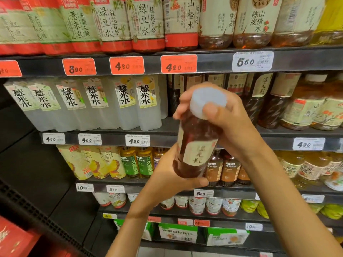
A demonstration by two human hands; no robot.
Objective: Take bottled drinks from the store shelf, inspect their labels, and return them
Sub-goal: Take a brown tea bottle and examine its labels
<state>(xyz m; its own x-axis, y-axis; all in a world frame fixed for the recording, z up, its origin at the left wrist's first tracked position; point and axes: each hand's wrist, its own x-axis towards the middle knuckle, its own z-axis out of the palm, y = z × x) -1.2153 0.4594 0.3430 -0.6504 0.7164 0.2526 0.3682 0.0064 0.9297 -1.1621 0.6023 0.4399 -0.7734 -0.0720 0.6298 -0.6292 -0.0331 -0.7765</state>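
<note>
Dark-brown bottle (193,145), cream label, gripped by right hand (219,112) at the cap (207,102), left hand (172,175) cupping its base; tags (133,140) read 4.50.

Dark grey metal shelving (213,60) fills the view in stacked tiers, its front rails carrying orange price tags (126,65) and white price tags (252,61). A black perforated panel (37,206) slants along the left. Lighting is soft and even.

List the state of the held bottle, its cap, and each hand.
Bottle: off the shelf, tilted, label facing the camera.
Cap: on the bottle.
Right hand: grips the bottle's neck and cap.
Left hand: holds the bottle's bottom.
</note>
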